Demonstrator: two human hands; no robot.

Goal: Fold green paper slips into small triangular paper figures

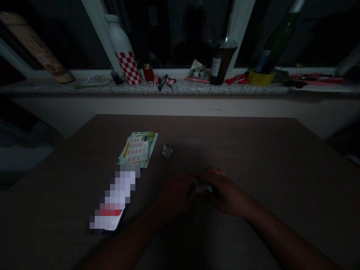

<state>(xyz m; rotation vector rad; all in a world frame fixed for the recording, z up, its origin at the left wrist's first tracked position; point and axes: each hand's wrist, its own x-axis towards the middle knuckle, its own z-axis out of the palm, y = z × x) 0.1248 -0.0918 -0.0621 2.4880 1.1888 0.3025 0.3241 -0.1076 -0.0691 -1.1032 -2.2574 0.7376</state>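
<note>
The scene is very dark. My left hand (176, 195) and my right hand (222, 189) meet on the brown table (253, 150), fingers curled around a small pale object (203, 188) pinched between them; I cannot make out what it is. A small folded paper piece (167, 150) lies on the table just beyond my hands. A stack of colourful printed paper sheets (137, 149) sits further left, with a blurred white and red flat item (115, 202) below it.
A stone windowsill (140, 88) runs behind the table, holding a white bottle with red checks (125, 52), a small red jar (148, 72), a dark bottle (221, 62), a green bottle (277, 41), a yellow tape roll (260, 78) and red pens (237, 78).
</note>
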